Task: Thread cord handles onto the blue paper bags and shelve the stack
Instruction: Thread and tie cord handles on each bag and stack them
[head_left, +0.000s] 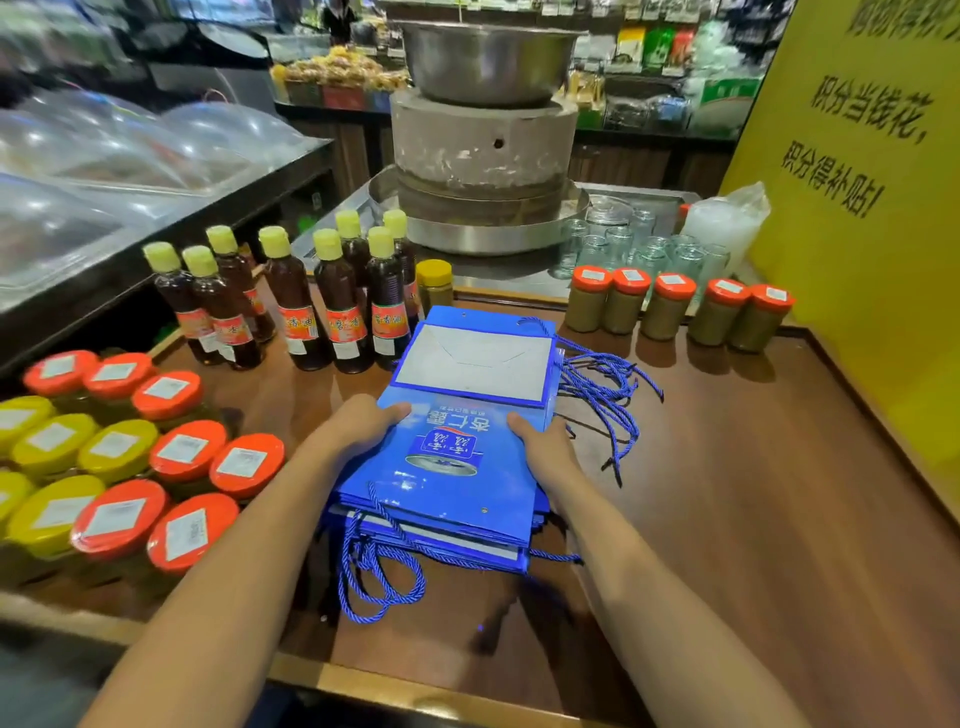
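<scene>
A stack of flat blue paper bags (447, 483) sits in the middle of the brown table, its near end lifted slightly off the wood. My left hand (358, 421) grips the stack's left edge, thumb on top. My right hand (545, 447) grips the right edge the same way. The top bag shows a white logo and its grey folded base (472, 364) at the far end. Blue cord handles (374, 571) hang from the near end, and a loose bunch of blue cords (602, 389) lies to the right of the stack.
Dark sauce bottles with yellow caps (291, 296) stand behind the stack. Orange- and yellow-lidded jars (130, 457) fill the left side, more orange-lidded jars (675, 306) the far right. A stone mill (483, 145) stands behind, a yellow sign (872, 182) at right.
</scene>
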